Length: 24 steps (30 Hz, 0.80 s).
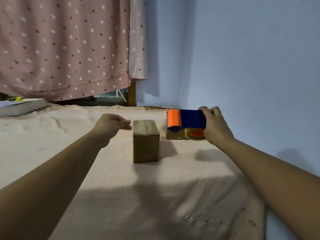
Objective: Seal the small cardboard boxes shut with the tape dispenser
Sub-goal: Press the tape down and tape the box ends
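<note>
- The room: a plain blue wall (242, 49) fills the right and far side. A dusty-pink spotted curtain (60, 40) hangs at the far left.
- The surface: a pale pink sheet (138, 196), slightly rumpled, covers what looks like a bed rather than a desk. It reaches from the near edge to the wall.
- A flat white box (20, 106) lies at the far left edge with a small yellow object (15, 99) on top, well apart from the work.
- The near cardboard box (146, 146) stands in the middle, flaps down. Its top seam runs near to far, and a paler strip along it is probably tape.
- The tape dispenser (188, 118) is held to the right of that box. Its long axis lies left to right, with the orange head pointing left and the tape roll (195, 135) hanging below.
- The second cardboard box (174, 135) sits directly under and behind the dispenser, mostly hidden. I cannot tell whether the two touch.
- The right hand (214, 125) wraps around the dispenser's blue handle from the right. It is the hand nearer the second box, so the coming strip likely goes there.
- The left hand (112, 125) holds nothing, fingers loosely curled. Its fingertips are just beside the near box's far-left top corner.
</note>
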Each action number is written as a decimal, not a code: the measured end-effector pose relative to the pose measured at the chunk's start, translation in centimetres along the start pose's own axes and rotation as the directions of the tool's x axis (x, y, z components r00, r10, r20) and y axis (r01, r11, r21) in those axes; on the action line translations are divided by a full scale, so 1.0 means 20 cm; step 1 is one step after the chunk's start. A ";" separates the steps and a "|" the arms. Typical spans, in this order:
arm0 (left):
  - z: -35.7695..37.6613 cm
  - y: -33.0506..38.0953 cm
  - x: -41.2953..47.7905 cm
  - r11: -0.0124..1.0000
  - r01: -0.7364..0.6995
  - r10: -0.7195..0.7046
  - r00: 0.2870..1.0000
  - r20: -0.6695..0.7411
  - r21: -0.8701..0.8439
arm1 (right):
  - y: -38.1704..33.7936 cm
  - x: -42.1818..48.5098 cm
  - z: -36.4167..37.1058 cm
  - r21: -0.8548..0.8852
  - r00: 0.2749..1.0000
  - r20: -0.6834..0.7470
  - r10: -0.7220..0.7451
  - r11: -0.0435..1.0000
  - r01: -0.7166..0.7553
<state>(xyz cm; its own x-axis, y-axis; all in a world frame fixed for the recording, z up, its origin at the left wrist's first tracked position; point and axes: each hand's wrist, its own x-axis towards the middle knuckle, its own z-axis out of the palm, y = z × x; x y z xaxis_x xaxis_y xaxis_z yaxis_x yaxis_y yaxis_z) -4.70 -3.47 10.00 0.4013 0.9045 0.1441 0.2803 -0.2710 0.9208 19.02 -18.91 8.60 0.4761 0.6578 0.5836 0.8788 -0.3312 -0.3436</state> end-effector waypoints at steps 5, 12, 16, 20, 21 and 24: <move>-0.02 -0.04 0.05 0.996 0.083 -0.082 0.996 0.025 -0.027 | 0.04 0.11 0.00 0.011 1.000 -0.011 -0.012 1.000 0.013; 0.02 -0.16 0.12 0.976 0.217 -0.217 0.976 0.016 0.005 | 0.06 0.16 0.13 -0.019 1.000 0.019 -0.019 1.000 0.019; 0.00 -0.21 0.13 0.979 0.205 -0.204 0.978 0.041 -0.017 | 0.10 0.18 0.21 -0.025 1.000 0.011 0.008 1.000 -0.008; -0.01 -0.22 0.13 0.980 0.197 -0.196 0.979 0.048 -0.011 | 0.14 0.21 0.27 -0.011 1.000 -0.016 0.024 1.000 -0.024; -0.01 -0.21 0.13 0.980 0.198 -0.197 0.979 0.051 -0.014 | 0.14 0.22 0.28 0.004 0.999 -0.032 0.032 0.999 -0.032; -0.01 -0.19 0.14 0.978 0.208 -0.207 0.977 0.055 -0.011 | 0.16 0.23 0.28 0.019 0.996 -0.048 0.070 0.997 -0.069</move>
<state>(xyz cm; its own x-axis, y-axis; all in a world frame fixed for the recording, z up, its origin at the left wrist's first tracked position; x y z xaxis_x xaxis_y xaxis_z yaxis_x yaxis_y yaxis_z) -4.84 0.07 6.97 0.3819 0.9215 -0.0700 0.3482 -0.0733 0.9345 23.88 -13.17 6.02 0.5378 0.5994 0.5929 0.8428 -0.3631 -0.3973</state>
